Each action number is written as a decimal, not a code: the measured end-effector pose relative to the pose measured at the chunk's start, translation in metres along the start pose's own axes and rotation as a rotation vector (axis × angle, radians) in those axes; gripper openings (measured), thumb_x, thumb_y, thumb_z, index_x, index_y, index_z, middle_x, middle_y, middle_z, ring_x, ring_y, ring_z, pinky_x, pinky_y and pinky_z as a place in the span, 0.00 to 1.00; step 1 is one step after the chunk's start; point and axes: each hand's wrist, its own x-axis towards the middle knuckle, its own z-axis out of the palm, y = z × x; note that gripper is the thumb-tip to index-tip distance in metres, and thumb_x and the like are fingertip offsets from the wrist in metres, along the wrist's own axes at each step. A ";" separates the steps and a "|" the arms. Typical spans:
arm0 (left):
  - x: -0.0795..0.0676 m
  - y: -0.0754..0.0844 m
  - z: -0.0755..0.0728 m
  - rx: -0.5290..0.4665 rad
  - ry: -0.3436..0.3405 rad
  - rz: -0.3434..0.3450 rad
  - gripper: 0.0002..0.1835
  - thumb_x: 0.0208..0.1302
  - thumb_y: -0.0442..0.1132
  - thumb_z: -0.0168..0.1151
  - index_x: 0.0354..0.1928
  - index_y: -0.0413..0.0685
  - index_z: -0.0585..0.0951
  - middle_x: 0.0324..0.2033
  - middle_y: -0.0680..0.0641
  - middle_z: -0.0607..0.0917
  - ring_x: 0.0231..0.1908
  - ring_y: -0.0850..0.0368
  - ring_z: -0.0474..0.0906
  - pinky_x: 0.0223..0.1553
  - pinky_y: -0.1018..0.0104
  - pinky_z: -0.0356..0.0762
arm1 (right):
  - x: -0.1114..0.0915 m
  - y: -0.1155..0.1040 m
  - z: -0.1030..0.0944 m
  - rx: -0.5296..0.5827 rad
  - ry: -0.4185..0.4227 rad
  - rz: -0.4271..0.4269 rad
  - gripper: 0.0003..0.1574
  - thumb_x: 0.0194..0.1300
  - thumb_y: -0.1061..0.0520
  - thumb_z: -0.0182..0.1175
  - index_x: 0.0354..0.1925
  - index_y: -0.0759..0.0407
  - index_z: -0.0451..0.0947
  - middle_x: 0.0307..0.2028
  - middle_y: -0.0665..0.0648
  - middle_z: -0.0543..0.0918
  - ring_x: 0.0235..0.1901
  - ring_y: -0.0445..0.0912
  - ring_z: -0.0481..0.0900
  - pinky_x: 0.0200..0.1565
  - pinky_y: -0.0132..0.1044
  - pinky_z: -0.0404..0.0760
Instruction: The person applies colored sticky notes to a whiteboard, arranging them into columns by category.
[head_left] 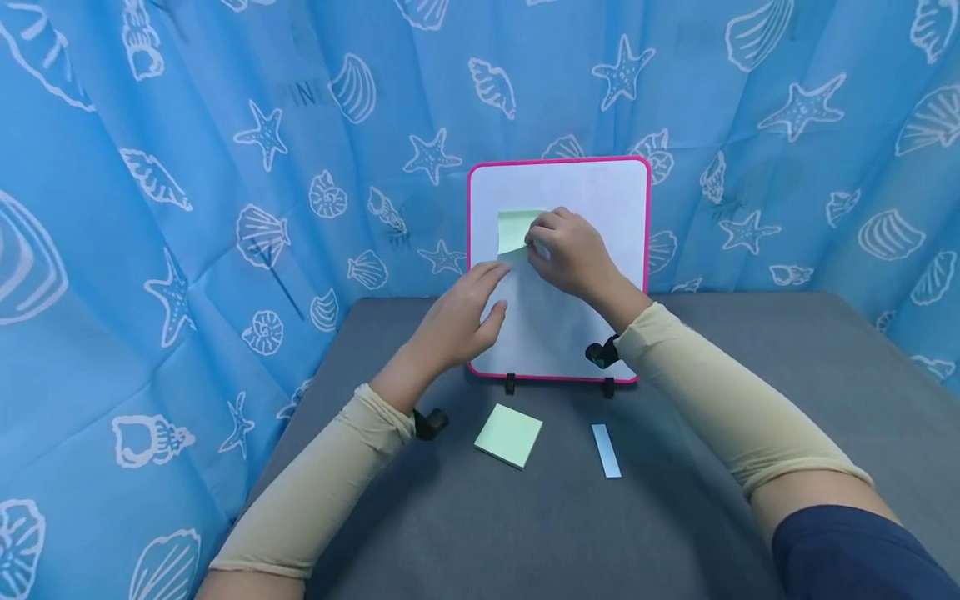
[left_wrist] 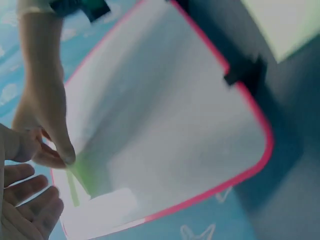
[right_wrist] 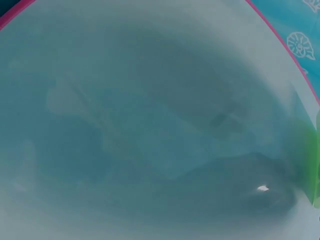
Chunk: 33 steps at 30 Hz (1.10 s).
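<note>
A pale green sticky note (head_left: 514,230) is on the upper part of a white board (head_left: 555,333) with a pink frame. My right hand (head_left: 568,250) pinches the note at its lower right corner, and the bottom edge stands away from the board. Just below the note's lower left corner, my left hand (head_left: 467,315) is held up with relaxed fingers and nothing in it. In the left wrist view, the right hand (left_wrist: 46,117) grips the note (left_wrist: 73,187) from above, with the left hand's spread fingers (left_wrist: 37,207) beside it. The right wrist view catches only the note's green edge (right_wrist: 309,165).
On the grey table (head_left: 450,517) in front of the board lie a pad of green sticky notes (head_left: 509,436) and a narrow light blue strip (head_left: 606,451). Black clips (head_left: 510,383) hold the board's bottom edge. A blue shell-patterned curtain (head_left: 390,100) hangs behind.
</note>
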 end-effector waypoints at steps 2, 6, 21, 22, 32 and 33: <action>0.014 -0.003 -0.001 0.070 -0.035 -0.005 0.29 0.80 0.39 0.53 0.78 0.37 0.68 0.76 0.40 0.72 0.77 0.48 0.68 0.78 0.55 0.66 | -0.002 0.000 0.000 -0.002 -0.006 -0.006 0.15 0.64 0.59 0.75 0.47 0.66 0.89 0.49 0.64 0.90 0.53 0.59 0.86 0.58 0.53 0.86; 0.038 -0.008 0.004 0.216 -0.122 -0.035 0.32 0.81 0.39 0.48 0.82 0.36 0.59 0.82 0.39 0.62 0.83 0.47 0.57 0.81 0.56 0.57 | -0.006 0.001 0.001 -0.001 -0.016 -0.015 0.14 0.63 0.60 0.75 0.46 0.66 0.90 0.49 0.64 0.91 0.53 0.59 0.86 0.58 0.53 0.86; 0.081 -0.031 0.022 0.478 -0.238 -0.133 0.36 0.83 0.42 0.39 0.84 0.32 0.46 0.85 0.37 0.46 0.85 0.43 0.42 0.84 0.54 0.49 | -0.010 0.006 0.011 -0.024 0.006 -0.055 0.14 0.63 0.61 0.75 0.46 0.66 0.89 0.50 0.65 0.90 0.53 0.59 0.85 0.56 0.53 0.86; 0.081 -0.032 0.022 0.481 -0.239 -0.133 0.36 0.83 0.43 0.40 0.84 0.32 0.46 0.85 0.37 0.46 0.86 0.43 0.42 0.84 0.54 0.49 | -0.010 0.006 0.011 -0.025 0.006 -0.058 0.14 0.63 0.61 0.75 0.46 0.66 0.89 0.50 0.65 0.90 0.53 0.59 0.85 0.56 0.53 0.86; 0.080 -0.036 0.027 0.490 -0.239 -0.141 0.36 0.83 0.43 0.40 0.84 0.35 0.46 0.86 0.40 0.44 0.86 0.46 0.40 0.84 0.55 0.48 | -0.005 0.003 0.009 -0.018 -0.043 -0.045 0.16 0.59 0.63 0.71 0.47 0.66 0.88 0.60 0.65 0.86 0.63 0.60 0.82 0.62 0.55 0.83; 0.080 -0.036 0.027 0.492 -0.239 -0.140 0.36 0.83 0.44 0.40 0.84 0.35 0.46 0.86 0.40 0.44 0.86 0.46 0.40 0.84 0.55 0.48 | -0.003 0.003 0.010 -0.017 -0.049 -0.046 0.15 0.60 0.64 0.71 0.47 0.66 0.87 0.62 0.65 0.85 0.65 0.60 0.81 0.64 0.55 0.82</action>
